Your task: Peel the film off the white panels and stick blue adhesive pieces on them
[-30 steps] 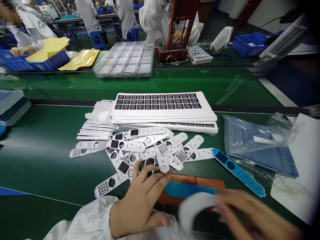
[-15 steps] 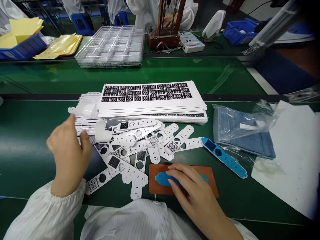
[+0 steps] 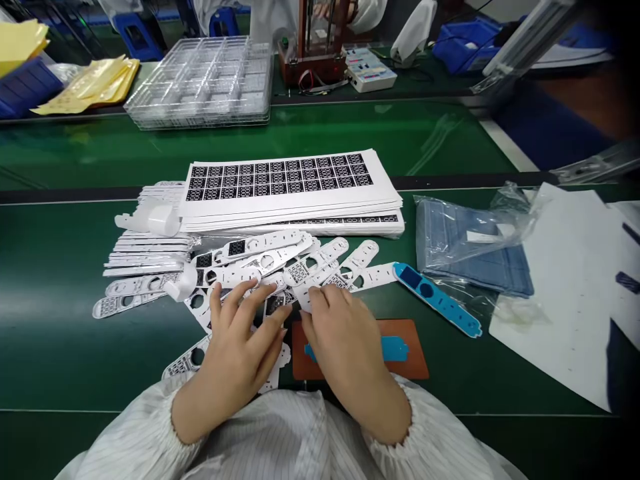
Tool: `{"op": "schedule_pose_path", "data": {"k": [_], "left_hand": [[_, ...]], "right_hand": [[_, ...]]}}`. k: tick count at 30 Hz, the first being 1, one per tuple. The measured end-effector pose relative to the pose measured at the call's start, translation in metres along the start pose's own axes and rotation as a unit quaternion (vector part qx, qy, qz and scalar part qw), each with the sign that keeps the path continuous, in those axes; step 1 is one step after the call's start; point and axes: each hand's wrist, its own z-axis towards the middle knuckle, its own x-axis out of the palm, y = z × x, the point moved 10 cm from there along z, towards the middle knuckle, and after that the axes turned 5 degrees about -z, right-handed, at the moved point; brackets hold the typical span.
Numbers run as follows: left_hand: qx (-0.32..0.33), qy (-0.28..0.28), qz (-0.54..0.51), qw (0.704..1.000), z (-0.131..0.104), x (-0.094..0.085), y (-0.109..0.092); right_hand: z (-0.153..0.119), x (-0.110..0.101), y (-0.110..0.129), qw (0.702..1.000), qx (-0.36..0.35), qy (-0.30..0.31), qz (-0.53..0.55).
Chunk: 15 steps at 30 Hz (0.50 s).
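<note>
"Left hand point(image 3: 240, 340), open or closed?"

"Open, with fingers a little apart, over the near edge of the jumbled white printed strips point(image 3: 330, 252)."

"And the right hand point(image 3: 350, 347)?"

"Bent, with fingers close together, at the strips just beside the left hand's fingertips. Hard to tell whether clamped on one."

"Looking like what, those strips?"

"Long, flat and white, rounded at the ends, with round holes and black-printed patches. Crossed at odd angles ahead of both hands."

"Under the right hand?"

"Partly hidden, a bright blue strip point(image 3: 395, 348) with a stepped end, lying on a brown board point(image 3: 415, 353)."

"Farther right of that hand?"

"On the green table point(image 3: 50, 360), a slanting blue strip point(image 3: 445, 303) with a dark rectangle and a dark round spot."

"Beyond the hands, past the jumble?"

"Stacked white sheets point(image 3: 280, 203), printed with rows of black rectangles."
</note>
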Motion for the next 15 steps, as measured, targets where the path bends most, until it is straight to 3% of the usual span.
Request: {"op": "schedule_pose_path", "data": {"k": [3, 8, 11, 15], "left_hand": [[-0.019, 0.008, -0.006, 1.0, 0.002, 0.005, 0.005], [-0.046, 0.027, 0.002, 0.999, 0.002, 0.013, 0.014], [-0.032, 0.019, -0.064, 0.997, 0.001, 0.006, 0.007], [-0.048, 0.069, -0.241, 0.967, -0.002, 0.002, -0.005]], "right_hand": [[0.0, -0.02, -0.017, 0.999, 0.007, -0.044, 0.015], [-0.012, -0.072, -0.065, 0.977, 0.063, -0.158, 0.131], [-0.031, -0.08, -0.086, 0.959, 0.088, -0.14, 0.229], [-0.068, -0.068, -0.088, 0.953, 0.045, -0.059, 0.295]]}}
